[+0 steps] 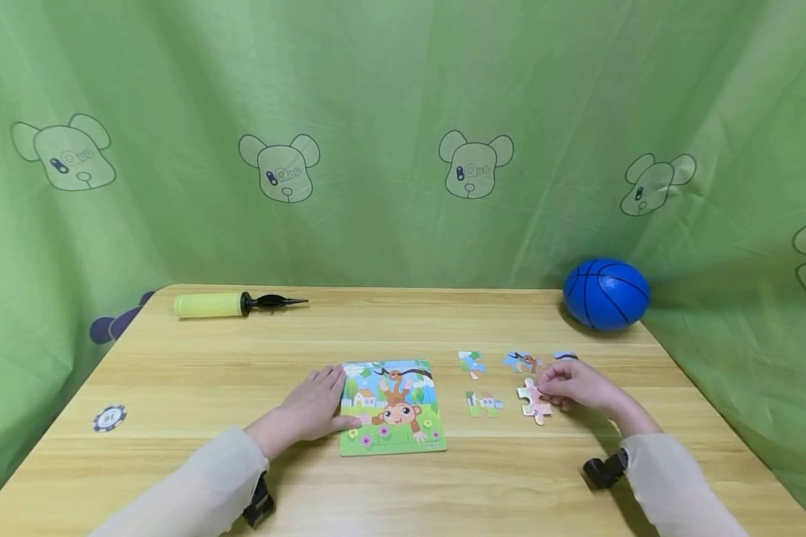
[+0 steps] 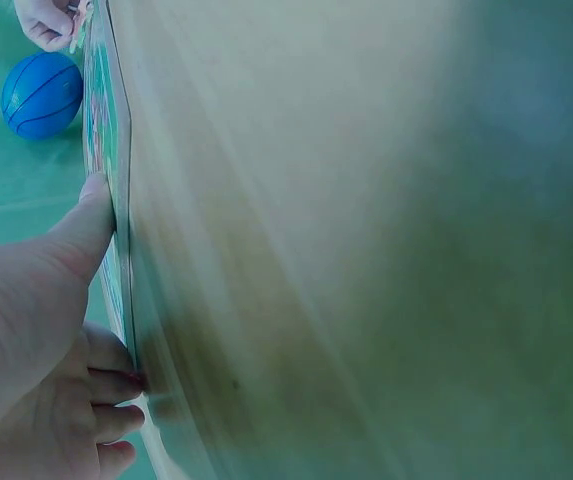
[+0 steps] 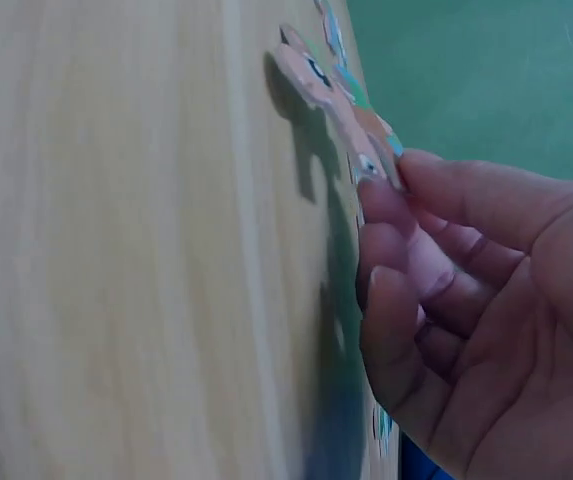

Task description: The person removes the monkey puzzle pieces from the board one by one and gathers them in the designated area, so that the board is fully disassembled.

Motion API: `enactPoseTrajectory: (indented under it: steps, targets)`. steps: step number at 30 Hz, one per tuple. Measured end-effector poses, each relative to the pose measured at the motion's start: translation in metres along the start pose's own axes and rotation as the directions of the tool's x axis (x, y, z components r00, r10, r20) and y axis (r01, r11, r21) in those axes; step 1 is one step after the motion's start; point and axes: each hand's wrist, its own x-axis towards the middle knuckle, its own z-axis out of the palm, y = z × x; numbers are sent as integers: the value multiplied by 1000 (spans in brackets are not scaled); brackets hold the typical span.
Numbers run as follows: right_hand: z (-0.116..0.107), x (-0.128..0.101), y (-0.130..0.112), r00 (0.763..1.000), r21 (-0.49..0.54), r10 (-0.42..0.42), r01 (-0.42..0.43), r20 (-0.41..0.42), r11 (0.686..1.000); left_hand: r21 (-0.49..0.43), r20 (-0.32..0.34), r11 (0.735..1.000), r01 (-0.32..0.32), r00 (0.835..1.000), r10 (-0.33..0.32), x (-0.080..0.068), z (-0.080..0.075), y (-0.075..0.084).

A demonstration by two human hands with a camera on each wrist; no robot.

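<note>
A square monkey puzzle board (image 1: 392, 444) lies flat at the middle of the table. At its left edge rests my left hand (image 1: 314, 403), fingers extended along the side and thumb on the picture; the left wrist view shows the thumb (image 2: 91, 215) at the board's edge. My right hand (image 1: 577, 385) pinches a pinkish puzzle piece (image 1: 530, 399) between thumb and fingertips. In the right wrist view that puzzle piece (image 3: 328, 92) is tilted over the tabletop, casting a shadow on it. Several loose pieces lie nearby: a house piece (image 1: 485, 406), a sky piece (image 1: 470, 361) and a monkey-tail piece (image 1: 525, 363).
Another piece (image 1: 565, 356) lies partly behind my right hand. A blue ball (image 1: 607, 294) sits at the back right corner. A yellow hand pump (image 1: 209, 304) lies at the back left, and a round poker chip (image 1: 110, 418) near the left edge. Green curtain (image 1: 389, 239) surrounds the table.
</note>
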Motion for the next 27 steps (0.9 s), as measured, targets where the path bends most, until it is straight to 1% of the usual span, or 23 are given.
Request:
enactPoseTrajectory:
  steps: [8, 13, 22, 24, 27]
  targets:
    - [-5, 2, 14, 997, -93, 64, -68, -46, 993, 3, 0, 1000, -4, 1000, 4, 0, 2, -1]
    - [-5, 5, 17, 993, -127, 97, -106, -70, 986, 5, -1, 1000, -3, 1000, 3, 1, 3, -1]
    - [-2, 3, 12, 991, -143, 112, -121, -68, 982, -6, 7, 1000, 1, 1000, -1, -1, 2, 1]
    - [-2, 3, 11, 992, -148, 107, -116, -69, 982, -8, 6, 1000, 1, 1000, -1, -1, 1, 1]
    - [-2, 4, 6, 995, -156, 77, -87, -71, 984, -1, 6, 1000, 4, 1000, -4, -1, 0, 1]
